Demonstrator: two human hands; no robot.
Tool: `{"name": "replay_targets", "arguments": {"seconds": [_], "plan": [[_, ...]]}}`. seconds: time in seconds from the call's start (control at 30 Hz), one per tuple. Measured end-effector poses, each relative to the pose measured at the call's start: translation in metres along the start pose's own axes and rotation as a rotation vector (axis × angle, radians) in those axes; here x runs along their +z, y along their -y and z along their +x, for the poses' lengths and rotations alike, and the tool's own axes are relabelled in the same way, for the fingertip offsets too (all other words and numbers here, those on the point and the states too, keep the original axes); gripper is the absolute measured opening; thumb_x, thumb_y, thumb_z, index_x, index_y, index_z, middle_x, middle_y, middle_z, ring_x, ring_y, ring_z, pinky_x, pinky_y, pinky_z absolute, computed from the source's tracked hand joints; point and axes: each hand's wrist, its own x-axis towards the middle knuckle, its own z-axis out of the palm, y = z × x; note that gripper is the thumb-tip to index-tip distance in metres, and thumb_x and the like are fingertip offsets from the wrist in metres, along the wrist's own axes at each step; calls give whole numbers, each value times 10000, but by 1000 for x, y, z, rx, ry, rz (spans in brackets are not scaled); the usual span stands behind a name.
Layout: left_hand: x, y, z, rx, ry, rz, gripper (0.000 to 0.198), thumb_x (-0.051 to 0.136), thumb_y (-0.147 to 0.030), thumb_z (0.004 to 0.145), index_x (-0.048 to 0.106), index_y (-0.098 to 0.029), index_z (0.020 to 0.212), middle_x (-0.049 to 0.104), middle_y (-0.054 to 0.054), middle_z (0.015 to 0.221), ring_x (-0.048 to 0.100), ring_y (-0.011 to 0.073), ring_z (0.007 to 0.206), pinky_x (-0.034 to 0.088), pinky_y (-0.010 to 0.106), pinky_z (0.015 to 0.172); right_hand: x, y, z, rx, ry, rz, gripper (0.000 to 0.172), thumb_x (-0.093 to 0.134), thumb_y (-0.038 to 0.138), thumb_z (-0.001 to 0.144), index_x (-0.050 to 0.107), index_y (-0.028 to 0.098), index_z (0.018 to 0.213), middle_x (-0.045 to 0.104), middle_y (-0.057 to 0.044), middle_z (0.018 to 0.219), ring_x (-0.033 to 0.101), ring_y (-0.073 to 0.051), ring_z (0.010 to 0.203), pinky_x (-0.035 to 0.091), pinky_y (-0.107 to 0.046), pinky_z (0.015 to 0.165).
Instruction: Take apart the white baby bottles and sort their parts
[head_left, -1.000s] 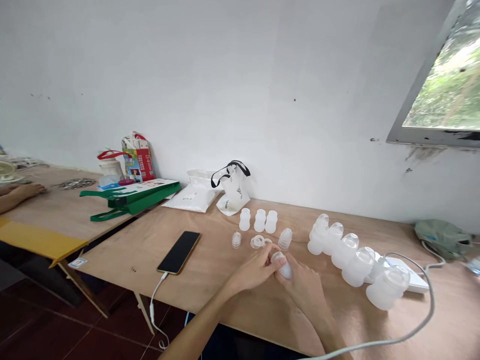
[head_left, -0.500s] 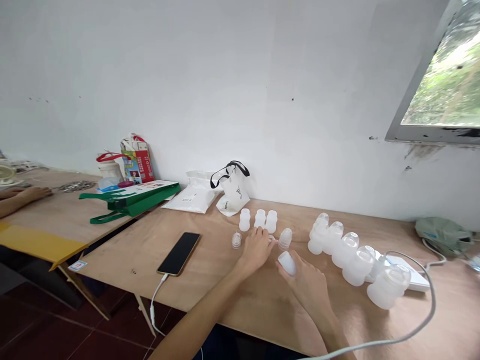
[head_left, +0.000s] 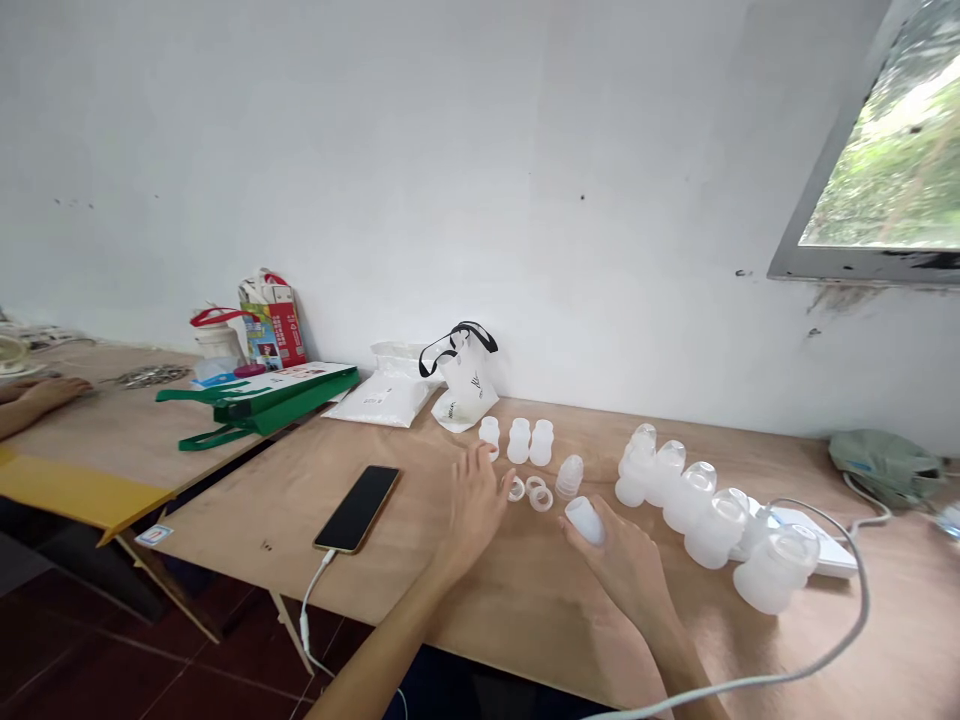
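Note:
My right hand [head_left: 622, 555] is closed around a frosted white baby bottle body [head_left: 585, 520], tilted with its open mouth up and to the left. My left hand [head_left: 480, 500] has its fingers spread, palm down, low over the table, and covers whatever lies beneath it. Just right of its fingertips lie several translucent rings [head_left: 541, 498]. A stack of clear domed caps [head_left: 570, 476] stands behind the held bottle. Farther back are three frosted bottle bodies [head_left: 519, 440], upright and uncapped, the leftmost one just beyond my left fingertips.
Several capped bottles [head_left: 694, 497] form a diagonal row on the right, beside a white device [head_left: 817, 545] with a grey cable [head_left: 862, 610]. A phone [head_left: 358, 508] lies left. White bags [head_left: 465, 390] and a green bag [head_left: 285, 395] sit behind. Another person's hand [head_left: 56, 395] rests far left.
My left hand has moved left from the rings, uncovering them, and its fingers have spread; it now covers the spot where a small clear domed piece stood. My right hand still holds the bottle.

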Motion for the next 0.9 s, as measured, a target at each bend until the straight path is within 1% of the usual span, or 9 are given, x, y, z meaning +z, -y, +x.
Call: {"name": "replay_targets", "arguments": {"seconds": [0.03,0.07,0.13,0.23,0.3,0.43,0.53,0.73,0.9], "plan": [[-1,10,1,-48,-28,-7,293,532,-357,1023,492,-183,1256,588,131,1286,565,309,1151,448,441,942,0,0,0,2,0,8,267,472,522,990,550,280,908,755,3,877,704,-281,839,363,-303,640],[-1,19,2,-82,-19,-14,306,534,-355,1017,489,-178,1262,591,133,1283,565,312,1158,448,443,944,0,0,0,2,2,16,258,476,518,989,556,282,920,754,2,878,702,-282,841,365,-305,645],[2,36,3,-137,39,-2,317,549,-348,1003,503,-168,1259,614,139,1267,572,321,1161,444,448,944,1,0,0,-1,9,30,253,481,516,988,560,284,925,752,1,879,698,-280,836,366,-308,653],[8,53,3,-152,128,18,279,564,-332,994,557,-168,1221,656,129,1247,589,327,1155,441,445,938,1,-1,1,-7,26,54,258,480,518,988,545,284,901,750,6,880,696,-275,830,368,-309,661],[11,59,3,-144,150,18,234,562,-322,997,597,-175,1175,686,114,1219,606,325,1134,442,438,928,1,-1,1,-1,35,64,257,480,511,987,531,281,883,747,9,871,694,-278,843,367,-311,667],[13,64,5,-139,172,17,173,539,-305,1010,662,-197,1065,740,88,1124,645,315,1082,437,417,905,0,0,0,9,38,75,250,493,512,976,527,283,883,739,8,861,683,-279,844,367,-312,668],[12,66,7,-138,174,16,196,513,-310,1025,687,-222,1016,764,66,1067,678,284,1014,431,394,888,0,-1,1,7,31,87,246,493,512,975,522,287,882,735,16,863,675,-273,829,363,-307,668],[7,65,7,-111,160,35,207,509,-314,1029,701,-238,1015,771,51,1066,679,278,1012,413,383,872,-1,-2,2,5,35,92,253,494,497,974,486,282,841,729,22,840,673,-266,820,350,-295,659],[7,63,5,-96,160,58,212,504,-300,1036,709,-242,1035,769,49,1086,668,279,1025,400,378,870,-1,-2,2,-5,29,88,256,483,498,979,478,284,840,717,24,805,670,-258,784,339,-287,638]]}}
